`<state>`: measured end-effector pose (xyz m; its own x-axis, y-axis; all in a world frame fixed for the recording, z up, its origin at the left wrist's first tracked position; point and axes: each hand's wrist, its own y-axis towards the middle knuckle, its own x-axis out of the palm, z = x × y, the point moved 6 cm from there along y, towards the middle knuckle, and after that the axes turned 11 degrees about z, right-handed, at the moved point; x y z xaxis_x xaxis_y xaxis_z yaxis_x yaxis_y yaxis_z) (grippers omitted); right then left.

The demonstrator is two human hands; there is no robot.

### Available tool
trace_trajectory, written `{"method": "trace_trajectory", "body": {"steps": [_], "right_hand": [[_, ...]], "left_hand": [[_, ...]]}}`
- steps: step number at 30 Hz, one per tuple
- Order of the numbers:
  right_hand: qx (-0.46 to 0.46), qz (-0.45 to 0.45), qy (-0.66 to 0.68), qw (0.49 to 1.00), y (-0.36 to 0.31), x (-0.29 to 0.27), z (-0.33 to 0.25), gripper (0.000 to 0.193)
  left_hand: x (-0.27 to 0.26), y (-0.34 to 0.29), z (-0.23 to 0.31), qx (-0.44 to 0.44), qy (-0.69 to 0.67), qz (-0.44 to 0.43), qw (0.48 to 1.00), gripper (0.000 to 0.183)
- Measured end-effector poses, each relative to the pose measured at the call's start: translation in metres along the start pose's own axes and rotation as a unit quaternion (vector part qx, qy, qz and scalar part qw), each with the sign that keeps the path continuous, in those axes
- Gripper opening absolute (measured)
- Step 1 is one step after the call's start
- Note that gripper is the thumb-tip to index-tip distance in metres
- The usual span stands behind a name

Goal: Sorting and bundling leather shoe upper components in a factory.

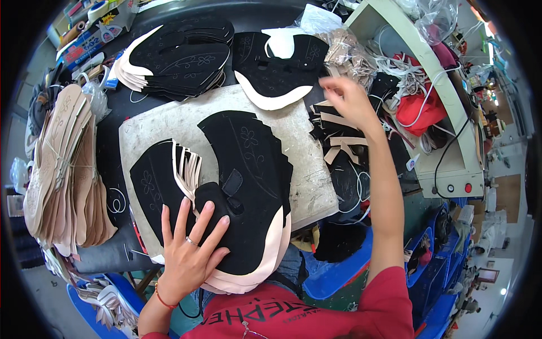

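Observation:
My left hand (192,248) lies flat with spread fingers on a fanned stack of black shoe-upper pieces (248,169). These pieces are stitched with flowers and have pale pink edges; a small dark patch sits near the middle of the top one. My right hand (350,101) is raised at the far right, its fingers bent together. It hovers beside another black shoe upper (282,73) and above a pile of black and beige strips (339,133). Whatever its fingertips hold, if anything, is too small to make out.
Under the stack is a worn whitish board (310,192). More black uppers (180,62) are piled at the far left, and tied beige pieces (65,169) hang at the left edge. A cream machine housing (451,164) stands right; blue bins (333,277) sit below.

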<state>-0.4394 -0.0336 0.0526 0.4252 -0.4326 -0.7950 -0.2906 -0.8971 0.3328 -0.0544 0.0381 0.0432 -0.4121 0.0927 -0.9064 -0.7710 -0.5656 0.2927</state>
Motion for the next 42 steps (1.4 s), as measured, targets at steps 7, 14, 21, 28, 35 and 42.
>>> {"method": "trace_trajectory", "body": {"steps": [7,14,21,28,35,42], "right_hand": [[-0.002,0.080,0.009,0.997,-0.052,-0.009,0.016,0.020],[-0.019,-0.006,0.023,1.000,-0.071,-0.001,0.011,0.022],[-0.004,-0.008,0.059,0.998,-0.080,-0.009,0.028,0.025],[-0.025,0.061,0.063,0.996,-0.070,-0.010,-0.001,0.016],[0.113,-0.024,0.139,0.984,-0.072,-0.008,0.026,0.017],[-0.167,0.167,-0.136,0.962,-0.073,-0.018,-0.045,0.023]], "left_hand": [[-0.007,0.005,0.006,0.007,-0.024,0.020,1.000,0.051],[-0.022,0.001,0.005,-0.030,-0.111,0.074,0.991,0.045],[-0.028,0.002,0.006,-0.009,-0.122,0.097,0.988,0.041],[-0.029,0.014,0.012,-0.005,-0.144,0.114,0.983,0.039],[-0.026,0.024,0.027,0.047,-0.173,0.114,0.977,0.038],[-0.032,0.029,0.035,0.079,-0.169,0.131,0.974,0.038]]}}
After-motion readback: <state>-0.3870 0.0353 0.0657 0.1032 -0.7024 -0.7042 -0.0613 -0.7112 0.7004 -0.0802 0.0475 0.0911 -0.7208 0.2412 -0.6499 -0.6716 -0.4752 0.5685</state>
